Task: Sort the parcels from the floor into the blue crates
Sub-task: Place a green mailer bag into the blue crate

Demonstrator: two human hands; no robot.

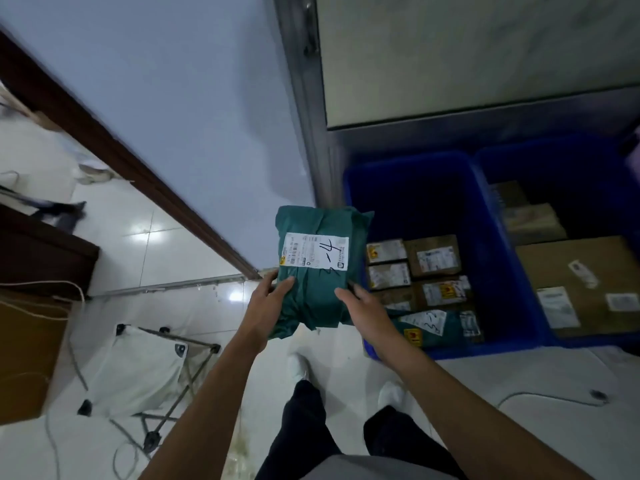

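Dark trousers (304, 417) over glossy white floor tiles (156, 251), pale wall (173, 98) ahead; green parcel (318, 220) at blue crate (408, 161) left rim, left hand (270, 299) and right hand (363, 306) gripping its near end.

This is a parcel-sorting back room. Two blue crates (495, 244) hold labelled parcels (433, 256) on a glossy tiled floor (166, 251). Left of the crates are a plain wall (173, 98), a cardboard carton (27, 358) and a folding frame (138, 368).
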